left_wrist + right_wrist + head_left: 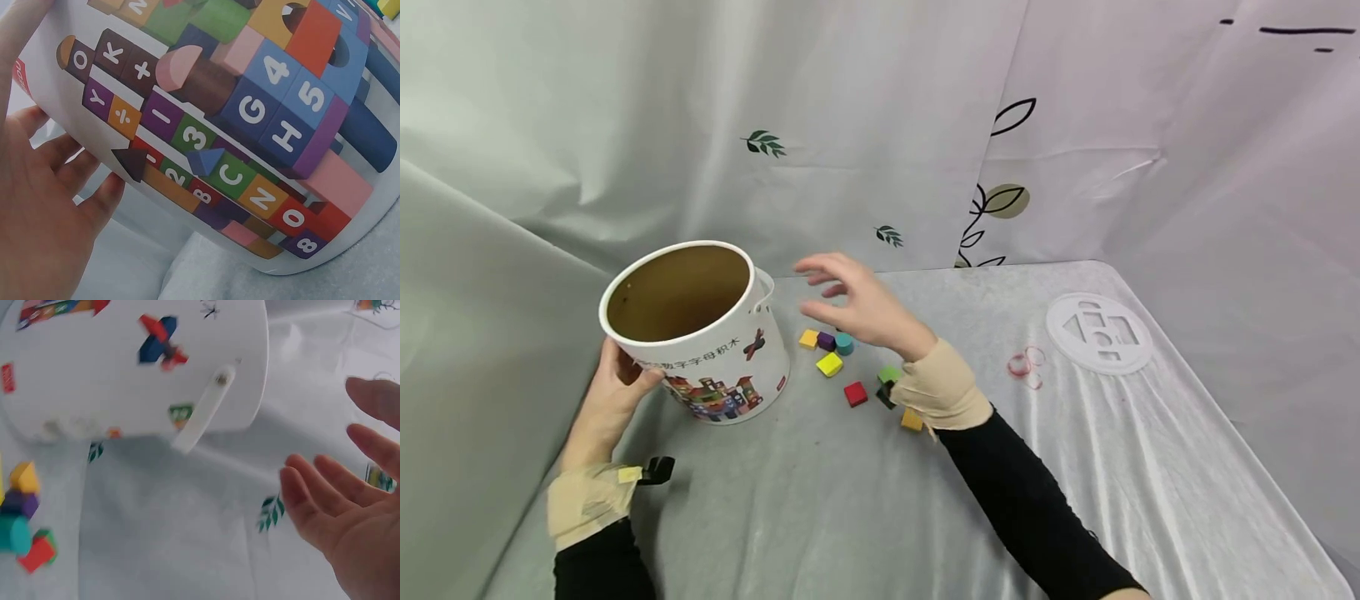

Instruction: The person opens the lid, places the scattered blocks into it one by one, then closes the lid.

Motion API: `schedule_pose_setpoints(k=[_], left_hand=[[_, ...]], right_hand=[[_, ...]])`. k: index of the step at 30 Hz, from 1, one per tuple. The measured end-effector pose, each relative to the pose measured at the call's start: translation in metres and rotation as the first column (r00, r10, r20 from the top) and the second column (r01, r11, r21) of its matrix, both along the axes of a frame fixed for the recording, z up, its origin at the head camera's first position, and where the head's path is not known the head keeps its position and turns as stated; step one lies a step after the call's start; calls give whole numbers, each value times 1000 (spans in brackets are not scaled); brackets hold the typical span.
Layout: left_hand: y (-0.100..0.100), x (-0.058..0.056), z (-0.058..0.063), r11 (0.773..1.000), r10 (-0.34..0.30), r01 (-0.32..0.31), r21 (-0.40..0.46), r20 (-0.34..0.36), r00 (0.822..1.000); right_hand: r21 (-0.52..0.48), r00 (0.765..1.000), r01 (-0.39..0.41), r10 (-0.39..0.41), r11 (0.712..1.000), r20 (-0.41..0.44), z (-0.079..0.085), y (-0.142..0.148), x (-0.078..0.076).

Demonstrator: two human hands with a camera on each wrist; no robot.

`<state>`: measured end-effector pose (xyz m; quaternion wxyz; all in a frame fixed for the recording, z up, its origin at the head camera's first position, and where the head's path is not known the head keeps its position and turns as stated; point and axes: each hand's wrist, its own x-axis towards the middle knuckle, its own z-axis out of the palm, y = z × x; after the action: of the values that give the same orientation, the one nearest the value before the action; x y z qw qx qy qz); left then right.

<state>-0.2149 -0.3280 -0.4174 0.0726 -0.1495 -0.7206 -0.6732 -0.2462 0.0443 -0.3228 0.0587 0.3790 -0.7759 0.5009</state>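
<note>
A white bucket [730, 358] with printed toy blocks and a thin white handle [764, 287] stands at the left of the head view, its wide mouth facing up. My left hand [608, 404] grips its left side, thumb on the printed front. In the left wrist view the fingers [100, 203] go behind the wall, so their tips are hidden. To the right of the bucket my right hand [865, 304] hangs in the air, fingers loosely bent and apart, holding nothing. Below it lie small blocks, among them a yellow block [830, 364], a red block [855, 394] and a teal cylinder [844, 343].
A round white lid [1097, 333] with shaped cut-outs lies at the right of the cloth-covered table [820, 517]. Pink rubber-band-like loops [1019, 365] lie left of it. Pale curtains [850, 100] hang behind. Near my right wrist sits an orange block [912, 419].
</note>
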Motion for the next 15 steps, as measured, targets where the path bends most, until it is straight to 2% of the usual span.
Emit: schedule_pose_setpoints(k=[4,7,9,15], left_hand=[[0,-1,-1,1000,1,-1,0,1,1000],[-1,-3,-1,1000,6,-6,-5,3,1000],[-1,-3,-1,1000,11,-11,-8,3,1000],[-1,-2,-2,1000,19,-19,0,4,1000]], right_hand=[[100,999,-5,1,995,34,-14,23,6],[216,999,-20,12,976,36,-23,37,9],[311,999,-33,24,950,31,-29,46,10],[544,999,-46,41,838,21,-54,70,16]])
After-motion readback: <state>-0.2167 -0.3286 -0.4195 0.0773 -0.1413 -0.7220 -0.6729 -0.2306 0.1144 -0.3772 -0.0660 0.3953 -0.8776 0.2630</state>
